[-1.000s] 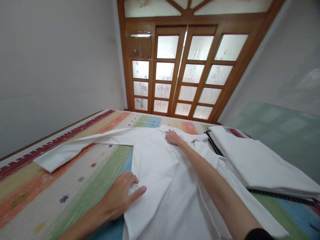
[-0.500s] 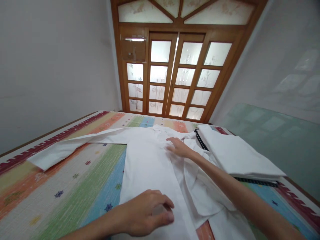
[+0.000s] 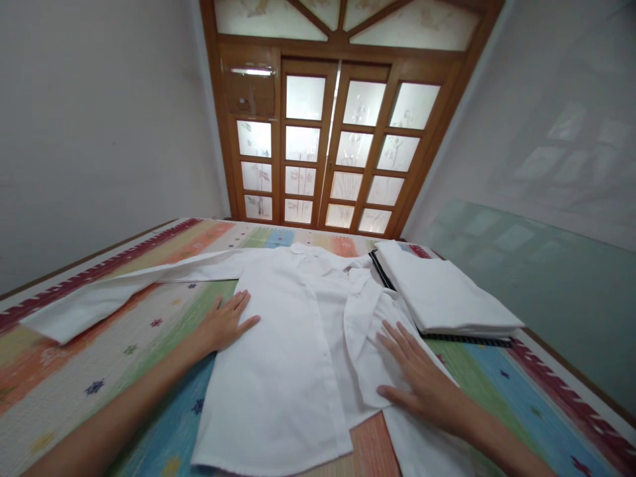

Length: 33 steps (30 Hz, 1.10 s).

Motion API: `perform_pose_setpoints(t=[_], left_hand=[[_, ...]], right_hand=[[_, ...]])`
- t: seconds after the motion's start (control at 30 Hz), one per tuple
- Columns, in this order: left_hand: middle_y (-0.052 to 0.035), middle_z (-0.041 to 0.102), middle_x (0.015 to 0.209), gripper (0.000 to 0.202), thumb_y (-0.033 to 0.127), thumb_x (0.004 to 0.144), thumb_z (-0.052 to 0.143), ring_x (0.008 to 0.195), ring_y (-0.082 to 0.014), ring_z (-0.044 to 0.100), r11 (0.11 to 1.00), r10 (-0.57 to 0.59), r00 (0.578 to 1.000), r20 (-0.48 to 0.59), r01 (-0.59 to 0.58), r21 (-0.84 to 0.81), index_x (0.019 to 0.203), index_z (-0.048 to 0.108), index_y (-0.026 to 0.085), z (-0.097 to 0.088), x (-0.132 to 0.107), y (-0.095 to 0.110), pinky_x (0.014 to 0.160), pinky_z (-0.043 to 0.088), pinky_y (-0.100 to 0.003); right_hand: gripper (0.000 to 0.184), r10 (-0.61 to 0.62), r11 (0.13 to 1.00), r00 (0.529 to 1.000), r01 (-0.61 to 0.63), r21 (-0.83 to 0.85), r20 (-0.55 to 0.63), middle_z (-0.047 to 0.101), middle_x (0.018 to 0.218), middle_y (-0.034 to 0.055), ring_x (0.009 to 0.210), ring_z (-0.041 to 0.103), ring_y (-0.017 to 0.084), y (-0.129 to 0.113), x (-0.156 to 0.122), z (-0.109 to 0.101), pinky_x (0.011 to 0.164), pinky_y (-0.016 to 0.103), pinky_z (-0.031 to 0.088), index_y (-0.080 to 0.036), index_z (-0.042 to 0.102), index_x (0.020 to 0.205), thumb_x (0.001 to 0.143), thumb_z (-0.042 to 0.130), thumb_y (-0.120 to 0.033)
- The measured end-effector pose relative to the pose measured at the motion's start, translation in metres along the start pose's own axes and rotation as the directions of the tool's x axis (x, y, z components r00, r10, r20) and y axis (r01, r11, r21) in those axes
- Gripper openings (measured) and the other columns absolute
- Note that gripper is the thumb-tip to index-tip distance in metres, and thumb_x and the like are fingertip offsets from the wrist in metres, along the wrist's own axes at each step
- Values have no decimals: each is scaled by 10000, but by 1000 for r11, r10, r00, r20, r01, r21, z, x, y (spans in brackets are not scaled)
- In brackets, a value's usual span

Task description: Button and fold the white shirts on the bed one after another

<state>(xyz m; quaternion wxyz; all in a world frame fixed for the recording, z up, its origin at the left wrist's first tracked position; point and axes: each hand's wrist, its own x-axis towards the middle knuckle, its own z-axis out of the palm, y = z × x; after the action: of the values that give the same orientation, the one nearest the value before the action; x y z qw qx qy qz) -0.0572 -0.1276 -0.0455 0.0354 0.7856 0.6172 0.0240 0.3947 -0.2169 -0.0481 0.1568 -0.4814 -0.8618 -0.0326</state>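
A white long-sleeved shirt [image 3: 278, 358] lies spread on the striped bedcover [image 3: 163, 371], its collar toward the far doors. One sleeve stretches out flat to the left. On the right, the front panel is partly folded back on itself, and white cloth runs down toward the near edge. My left hand [image 3: 226, 322] rests on the shirt's left side edge below the armpit, fingers stretched out. Over the folded right part, my right hand [image 3: 410, 377] lies with its fingers spread. Neither hand grips any cloth.
To the right of the shirt sits a stack of folded white cloth [image 3: 447, 291] on a black mesh-edged base [image 3: 470, 340]. A pale green board [image 3: 527, 265] stands along the right wall. Wooden glazed doors [image 3: 318, 146] close off the far end.
My left hand has moved forward and left to the shirt's side, its fingers straightening. My right hand has come back from near the collar to the right panel. The view has shifted slightly.
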Motion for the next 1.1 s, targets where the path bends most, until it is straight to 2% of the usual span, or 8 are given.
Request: perform_pose_setpoints(t=[0.13,0.27,0.43,0.53,0.63,0.77,0.87,1.1], left_hand=[[-184,273,1557,798,635,876,330,1438,-322,279,1000,2,998,69,-2,-5,1478,350,111,-15,20,-19,1156,127,-550],[-213,565,1353,606,574,829,463,1257,-364,512,998,-55,996,69,57,-35,1235,595,145,-34,40,-7,1088,250,-559],[-110,725,975,434,538,893,388,923,-244,662,835,43,995,-91,-85,-544,956,643,192,-34,53,73,839,464,-354],[-37,691,756,515,591,809,543,602,-168,624,584,99,995,25,-38,-811,1108,560,172,-22,57,126,602,460,-271],[18,639,677,569,474,748,663,486,-125,548,454,175,983,53,-33,-890,1195,490,167,-6,59,162,495,394,-233],[46,600,658,538,336,726,664,486,-100,507,266,235,972,1,-63,-962,1199,468,173,12,56,175,470,359,-206],[75,573,636,566,294,719,621,422,-68,449,98,243,969,46,23,-995,1239,428,184,16,50,167,420,308,-173],[155,354,414,629,158,589,547,344,-40,251,105,178,983,-35,-54,-993,1217,521,167,11,31,140,379,168,-148]], right_hand=[[493,121,992,985,-123,-9,-119,554,1358,140,1280,480,333,3,-23,10,1013,509,439,-222,579,1313,887,547,-467],[278,141,989,974,-131,69,-175,713,1035,96,970,646,271,-11,-23,-1,884,453,504,-258,694,1080,958,446,-286],[270,-24,971,972,78,225,-235,712,1051,93,914,639,240,-51,-10,-12,787,400,538,-255,660,1152,974,457,-245],[300,-151,924,979,189,333,-136,703,1076,101,918,629,215,-74,-7,-17,776,356,548,-240,643,1186,981,426,-204],[308,-242,873,970,212,439,12,687,1108,99,1033,602,219,-77,-9,-25,862,347,535,-234,611,1247,975,467,-255],[296,138,908,988,-101,406,-63,689,980,88,938,629,227,-48,-21,-31,816,354,530,-228,649,1040,983,420,-406],[383,464,855,885,-433,285,-46,655,764,56,700,632,223,-22,-33,-24,651,344,516,-236,600,799,957,386,-512],[299,578,813,816,-575,90,-1,671,747,82,686,653,289,2,-42,-1,606,370,477,-236,584,838,804,549,-531]])
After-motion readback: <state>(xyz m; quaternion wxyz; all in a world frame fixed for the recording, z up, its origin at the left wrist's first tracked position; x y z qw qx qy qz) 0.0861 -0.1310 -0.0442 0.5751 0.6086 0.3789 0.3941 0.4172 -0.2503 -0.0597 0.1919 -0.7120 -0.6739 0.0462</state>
